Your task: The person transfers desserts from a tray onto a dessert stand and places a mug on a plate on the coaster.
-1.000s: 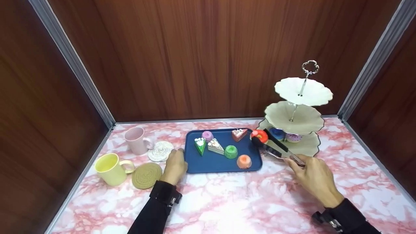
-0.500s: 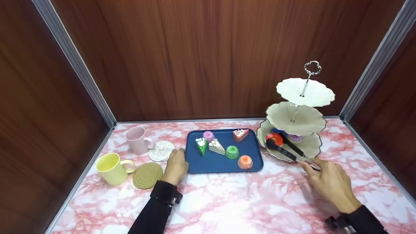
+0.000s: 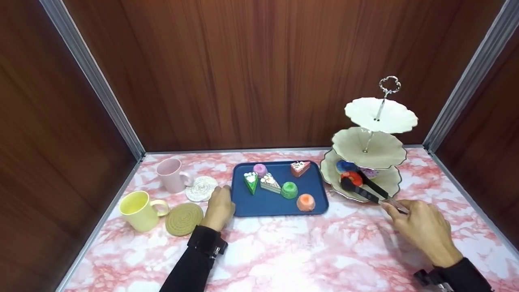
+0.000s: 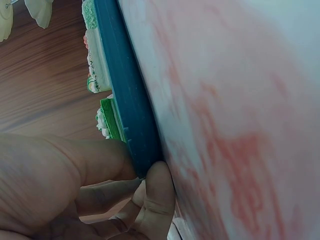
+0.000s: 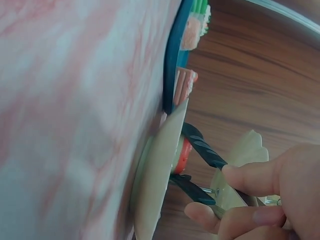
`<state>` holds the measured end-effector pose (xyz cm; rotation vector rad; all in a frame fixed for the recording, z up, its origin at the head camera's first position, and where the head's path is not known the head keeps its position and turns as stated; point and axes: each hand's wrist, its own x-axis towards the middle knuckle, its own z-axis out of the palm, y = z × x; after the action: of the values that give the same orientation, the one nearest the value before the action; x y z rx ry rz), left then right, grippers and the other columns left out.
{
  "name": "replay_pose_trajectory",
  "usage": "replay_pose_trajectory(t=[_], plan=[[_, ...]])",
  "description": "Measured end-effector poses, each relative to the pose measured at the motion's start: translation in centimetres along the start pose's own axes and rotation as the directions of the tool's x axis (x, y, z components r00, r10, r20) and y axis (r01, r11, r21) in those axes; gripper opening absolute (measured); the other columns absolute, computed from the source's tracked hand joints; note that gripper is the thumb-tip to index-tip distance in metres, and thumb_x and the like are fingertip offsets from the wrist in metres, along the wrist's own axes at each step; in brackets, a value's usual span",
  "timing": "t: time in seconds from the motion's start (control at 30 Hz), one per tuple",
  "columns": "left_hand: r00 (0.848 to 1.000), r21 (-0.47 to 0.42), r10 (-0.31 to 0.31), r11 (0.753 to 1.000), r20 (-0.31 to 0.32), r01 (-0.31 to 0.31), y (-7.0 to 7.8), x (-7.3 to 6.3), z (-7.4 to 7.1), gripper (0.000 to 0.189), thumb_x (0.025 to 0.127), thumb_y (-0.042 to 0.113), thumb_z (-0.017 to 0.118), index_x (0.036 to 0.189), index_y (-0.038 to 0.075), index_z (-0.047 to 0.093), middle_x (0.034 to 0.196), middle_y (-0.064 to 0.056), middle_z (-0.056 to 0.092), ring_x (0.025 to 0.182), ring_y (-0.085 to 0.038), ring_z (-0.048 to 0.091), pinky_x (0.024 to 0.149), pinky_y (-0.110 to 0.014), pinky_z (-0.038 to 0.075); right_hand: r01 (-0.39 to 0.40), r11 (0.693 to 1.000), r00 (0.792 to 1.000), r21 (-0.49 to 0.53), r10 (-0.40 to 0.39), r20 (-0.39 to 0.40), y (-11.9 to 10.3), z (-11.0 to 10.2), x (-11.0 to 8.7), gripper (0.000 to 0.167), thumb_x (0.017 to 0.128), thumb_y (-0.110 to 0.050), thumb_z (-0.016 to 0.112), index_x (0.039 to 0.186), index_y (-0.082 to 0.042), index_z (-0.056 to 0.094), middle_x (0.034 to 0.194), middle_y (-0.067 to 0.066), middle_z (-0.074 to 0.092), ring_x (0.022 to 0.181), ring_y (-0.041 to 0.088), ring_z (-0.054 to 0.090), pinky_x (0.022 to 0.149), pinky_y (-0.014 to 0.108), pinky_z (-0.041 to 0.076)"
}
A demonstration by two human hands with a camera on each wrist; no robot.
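Note:
In the head view my left hand grips the left edge of a blue tray; the left wrist view has thumb and fingers pinching the tray's corner. My right hand holds a pair of black-tipped tongs by the metal handles. Between the tong tips sits a red toy donut, low over the bottom plate of a three-tier cake stand. Seen from the right wrist, the tong arms straddle the donut at the plate. A blue donut and a purple one lie behind.
Several toy cakes, including a green pudding and an orange one, sit on the tray. To the left stand a pink mug and a yellow mug, beside a white coaster and a tan coaster.
My right hand has moved rightward and toward me with the tongs, carrying the red donut from beside the tray's right edge onto the stand's bottom plate. My left hand has stayed on the tray.

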<state>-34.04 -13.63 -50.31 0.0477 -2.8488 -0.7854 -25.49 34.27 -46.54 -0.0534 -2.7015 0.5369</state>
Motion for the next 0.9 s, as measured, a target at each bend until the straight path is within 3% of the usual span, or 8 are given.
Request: replay_pose_trajectory(t=[0.13, 0.27, 0.37, 0.57, 0.9], plan=[[1.000, 0.015, 0.014, 1.000, -0.012, -0.014, -0.01, -0.09, -0.04, 0.040, 0.074, 0.001, 0.061, 0.114, 0.000, 0.059, 0.103, -0.018, 0.056, 0.100, -0.033, 0.057, 0.090, -0.043, 0.048, -0.030, 0.999, 1.000, -0.022, 0.030, 0.000, 0.23, -0.27, 0.01, 0.053, 0.079, -0.067, 0.052, 0.102, -0.024, 0.072, 0.089, 0.011, 0.071, 0.071, 0.030, 0.063, 0.039, 0.031, 0.029], [0.999, 0.023, 0.025, 0.999, -0.020, -0.024, 0.02, -0.16, -0.08, 0.038, 0.074, 0.001, 0.062, 0.112, 0.000, 0.059, 0.101, -0.019, 0.056, 0.098, -0.034, 0.057, 0.089, -0.044, 0.048, -0.048, 0.998, 0.999, -0.035, 0.048, 0.000, 0.41, -0.30, 0.05, 0.053, 0.078, -0.068, 0.052, 0.092, -0.020, 0.072, 0.077, 0.010, 0.068, 0.064, 0.029, 0.061, 0.038, 0.032, 0.028], [1.000, 0.017, 0.017, 1.000, -0.016, -0.017, 0.09, -0.19, -0.11, 0.038, 0.074, 0.001, 0.063, 0.112, 0.000, 0.059, 0.101, -0.019, 0.056, 0.099, -0.034, 0.057, 0.089, -0.044, 0.048, -0.054, 0.998, 0.998, -0.037, 0.053, -0.028, 0.48, -0.27, 0.13, 0.053, 0.077, -0.068, 0.054, 0.087, -0.018, 0.071, 0.075, 0.014, 0.068, 0.063, 0.034, 0.061, 0.038, 0.035, 0.029], [1.000, 0.010, -0.013, 1.000, 0.009, 0.013, 0.21, -0.14, -0.11, 0.040, 0.075, 0.003, 0.063, 0.115, 0.001, 0.057, 0.105, -0.018, 0.055, 0.102, -0.033, 0.056, 0.092, -0.044, 0.047, -0.097, 0.994, 0.995, -0.042, 0.095, -0.037, 0.36, -0.39, 0.10, 0.063, 0.075, -0.070, 0.053, 0.101, -0.015, 0.070, 0.091, 0.023, 0.068, 0.069, 0.043, 0.061, 0.039, 0.039, 0.030], [1.000, 0.012, -0.018, 1.000, 0.009, 0.018, 0.12, -0.06, 0.01, 0.041, 0.075, 0.002, 0.063, 0.115, 0.001, 0.058, 0.105, -0.018, 0.055, 0.101, -0.032, 0.056, 0.091, -0.043, 0.048, -0.158, 0.986, 0.987, -0.059, 0.158, -0.014, -0.01, -1.08, 0.09, 0.071, 0.072, -0.076, 0.049, 0.107, -0.016, 0.067, 0.090, 0.028, 0.065, 0.064, 0.041, 0.059, 0.037, 0.037, 0.025]])
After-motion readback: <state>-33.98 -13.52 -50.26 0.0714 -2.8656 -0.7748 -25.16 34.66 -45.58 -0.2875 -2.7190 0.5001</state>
